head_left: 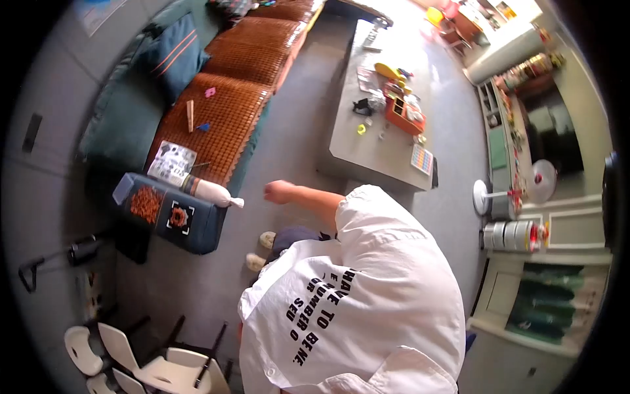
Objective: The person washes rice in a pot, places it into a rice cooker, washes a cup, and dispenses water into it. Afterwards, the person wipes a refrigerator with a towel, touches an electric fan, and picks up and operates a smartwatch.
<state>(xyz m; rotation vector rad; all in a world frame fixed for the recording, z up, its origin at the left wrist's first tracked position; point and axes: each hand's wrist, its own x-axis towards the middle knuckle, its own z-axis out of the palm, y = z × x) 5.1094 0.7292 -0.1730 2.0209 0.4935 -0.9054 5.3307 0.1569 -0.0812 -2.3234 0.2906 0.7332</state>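
My right hand [281, 192] reaches out from the short white sleeve over the grey floor. Its fingers look curled in, and whatever they may hold is hidden. Closest to it lies a pale, rolled bundle [215, 194] with a tied-looking end, on the sofa beside the dark blue armrest [207, 231]; hand and bundle are apart. On that armrest sit an orange-brown patch [146, 203] and a round orange shape [179, 217] framed by white corner marks. A printed sheet [172, 161] rests on the seat behind the bundle. My left hand is out of sight.
A brown beaded sofa cover [223, 92] runs along one side. Across the walkway, a long grey table [354, 131] bears an orange box [405, 117] and small items. A white fan [482, 197] stands by the cabinets. White chairs [167, 374] are at lower left.
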